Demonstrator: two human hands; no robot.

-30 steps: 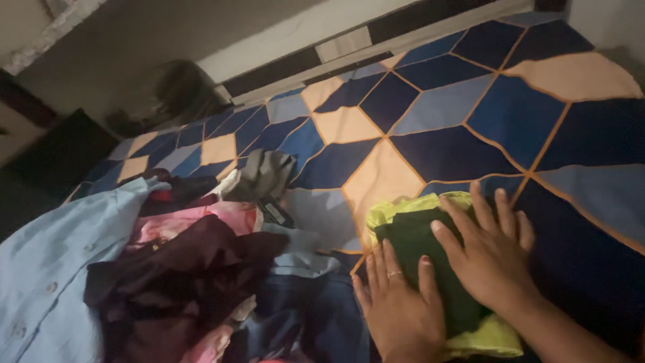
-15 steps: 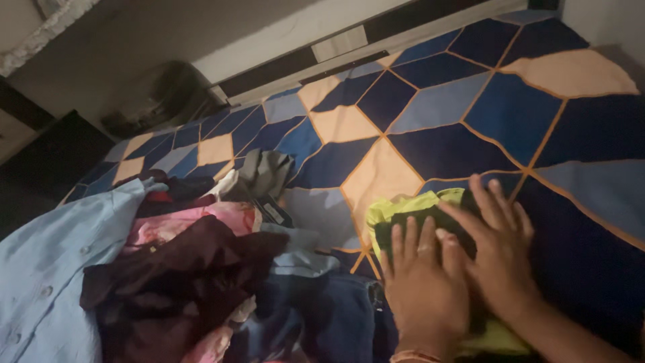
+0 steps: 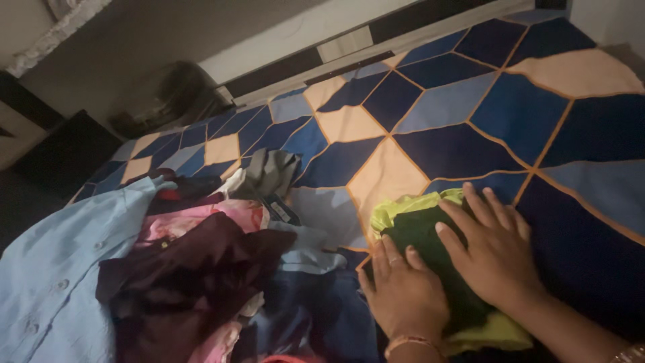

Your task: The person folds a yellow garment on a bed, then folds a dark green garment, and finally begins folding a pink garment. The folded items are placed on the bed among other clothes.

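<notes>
Dim indoor light, soft and grainy. Bedspread (image 3: pixel 470 121) brightest at upper right; clothes pile (image 3: pixel 181 269) and left edge sink into shadow. Slight motion blur, no glare.

We see the bedspread (image 3: pixel 470 134) filling the centre and right of the frame. The folded garment (image 3: pixel 430 235) lies on it at lower centre, with our left hand (image 3: pixel 405 296) and right hand (image 3: pixel 494 252) flat upon it, side by side. The heap of clothes (image 3: pixel 195 262) occupies the lower left, the shirt (image 3: pixel 54 282) at its left edge. The headboard (image 3: pixel 376 40) crosses the top.
</notes>
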